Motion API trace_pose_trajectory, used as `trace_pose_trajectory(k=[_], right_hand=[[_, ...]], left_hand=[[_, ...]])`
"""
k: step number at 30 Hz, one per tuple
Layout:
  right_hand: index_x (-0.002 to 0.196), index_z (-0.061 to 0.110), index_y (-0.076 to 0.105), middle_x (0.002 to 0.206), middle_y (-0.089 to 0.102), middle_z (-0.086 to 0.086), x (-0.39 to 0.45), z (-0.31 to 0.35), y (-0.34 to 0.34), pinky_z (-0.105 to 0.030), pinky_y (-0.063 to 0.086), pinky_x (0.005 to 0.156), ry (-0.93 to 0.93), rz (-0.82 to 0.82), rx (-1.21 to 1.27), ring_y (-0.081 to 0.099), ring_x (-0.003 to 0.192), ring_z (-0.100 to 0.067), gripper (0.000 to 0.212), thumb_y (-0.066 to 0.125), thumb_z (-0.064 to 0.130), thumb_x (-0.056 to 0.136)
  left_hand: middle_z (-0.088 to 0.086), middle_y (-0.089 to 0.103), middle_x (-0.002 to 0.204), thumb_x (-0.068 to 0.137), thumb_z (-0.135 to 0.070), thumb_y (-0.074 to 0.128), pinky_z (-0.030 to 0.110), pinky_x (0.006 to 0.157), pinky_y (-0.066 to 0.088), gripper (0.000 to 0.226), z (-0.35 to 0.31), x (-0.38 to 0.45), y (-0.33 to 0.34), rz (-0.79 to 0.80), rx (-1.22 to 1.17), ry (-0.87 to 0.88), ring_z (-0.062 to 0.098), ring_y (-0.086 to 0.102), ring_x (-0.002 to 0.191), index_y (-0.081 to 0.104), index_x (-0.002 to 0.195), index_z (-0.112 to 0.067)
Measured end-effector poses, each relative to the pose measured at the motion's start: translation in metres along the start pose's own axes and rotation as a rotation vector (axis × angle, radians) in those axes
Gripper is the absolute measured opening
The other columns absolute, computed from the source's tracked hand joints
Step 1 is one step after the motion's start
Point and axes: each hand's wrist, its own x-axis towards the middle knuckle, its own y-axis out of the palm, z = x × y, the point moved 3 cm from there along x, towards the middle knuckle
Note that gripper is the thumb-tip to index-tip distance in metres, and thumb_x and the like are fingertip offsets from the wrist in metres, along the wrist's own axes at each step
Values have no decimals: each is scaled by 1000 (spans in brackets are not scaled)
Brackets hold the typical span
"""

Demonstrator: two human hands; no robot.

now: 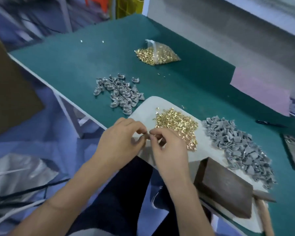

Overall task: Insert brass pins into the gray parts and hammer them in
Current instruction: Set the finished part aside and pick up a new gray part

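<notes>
Two gray-part heaps (119, 92) (238, 149), two brass-pin piles (177, 124) (157, 52); left hand (121, 140) and right hand (169, 147) each pinched something small; no readable writing.

I see a loose heap of brass pins (177, 126) spread on the pale mat at the near table edge, small and shiny, lying every which way, with a heap of gray parts (238, 147) just beside it to the right, partly on the mat and partly on the green table. A second pile of gray parts (119, 92) lies farther back to the left on the green surface, and well beyond it I note a clear bag of brass pins (157, 54) lying flat, some spilling at its left edge.
</notes>
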Motion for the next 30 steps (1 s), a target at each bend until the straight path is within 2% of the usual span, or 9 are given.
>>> trace_pose_trajectory(k=[4,7,13,16,19,21,24,26,30], right_hand=[[101,29,73,96,68,15,21,14,36,-28,49,79,19,79,-5,59,85,-3,10,68,23,95],[103,30,72,97,70,14,37,19,51,-34,53,84,64,86,1,64,89,-7,11,69,24,95],[101,36,68,94,70,18,63,22,68,-33,53,77,109,62,-55,65,88,-6,7,67,32,96],[96,38,66,90,68,22,71,21,72,-29,50,72,138,28,-113,63,84,-1,2,65,37,95],[92,39,66,87,67,25,76,20,72,-24,46,67,145,4,-146,61,81,1,2,66,39,94],[92,37,68,88,68,22,78,21,69,-22,44,65,113,18,-112,61,80,1,3,66,36,95],[95,30,72,89,71,17,73,19,54,-31,52,74,74,10,0,64,81,-2,7,66,27,97],[93,31,72,87,70,20,63,13,34,-34,54,77,80,-38,-6,64,83,0,8,66,28,97],[94,36,70,88,70,23,32,-12,-16,-40,56,78,134,-145,-43,66,84,-4,7,65,34,97]], left_hand=[[-9,59,86,88,-34,62,31,71,45,11,33,3,-15,-10,77,-86,15,50,93,69,96,-29],[-9,54,82,92,-38,62,27,64,40,8,49,10,-18,-14,91,-166,10,46,88,67,95,-33],[-11,52,83,93,-47,59,31,64,46,12,65,35,-17,-37,149,-241,9,48,91,64,97,-36],[-11,53,77,90,-51,61,28,56,36,16,68,44,-16,-59,154,-276,8,51,84,61,89,-36],[-11,50,76,91,-50,60,30,55,28,18,65,51,-17,-68,195,-283,10,52,80,60,87,-33],[-11,48,79,95,-50,54,31,57,28,19,60,51,-19,-81,202,-268,12,50,76,59,89,-32],[-12,47,81,98,-46,49,32,60,33,17,46,43,-18,-56,88,-168,13,50,77,56,92,-31],[-12,47,80,96,-45,49,32,60,35,14,30,35,-11,42,20,-78,12,52,78,56,93,-33],[-14,58,93,92,-45,58,27,63,35,12,-7,24,16,252,-37,106,6,56,87,60,100,-36]])
